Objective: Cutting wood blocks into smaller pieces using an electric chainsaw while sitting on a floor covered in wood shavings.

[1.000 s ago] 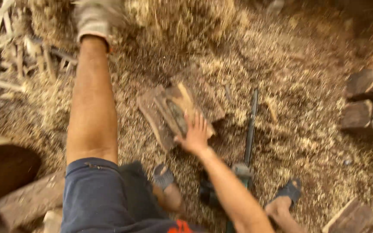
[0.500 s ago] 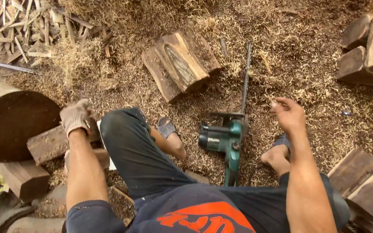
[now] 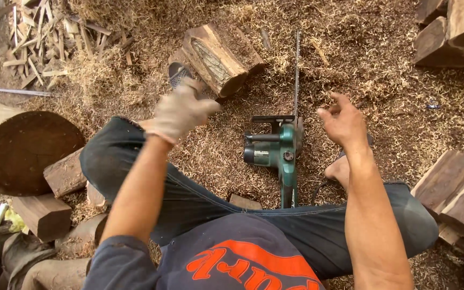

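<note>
Sitting with both hands empty, gloved left hand [image 3: 181,110] loosely curled, bare right hand [image 3: 345,122] open above the green electric chainsaw [image 3: 283,145] mid-frame, a careless grab near that exposed bar could cut fingers.

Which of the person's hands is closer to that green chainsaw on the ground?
Right. The bare right hand hovers just right of the green chainsaw, beside its body. The gloved left hand is raised farther off to its left, above the knee.

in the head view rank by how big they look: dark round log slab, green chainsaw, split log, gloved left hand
1. Round slab
2. Chainsaw, long but thin
3. Split log
4. Left hand, though raised nearer the camera, so its rank against the log is unsure
</note>
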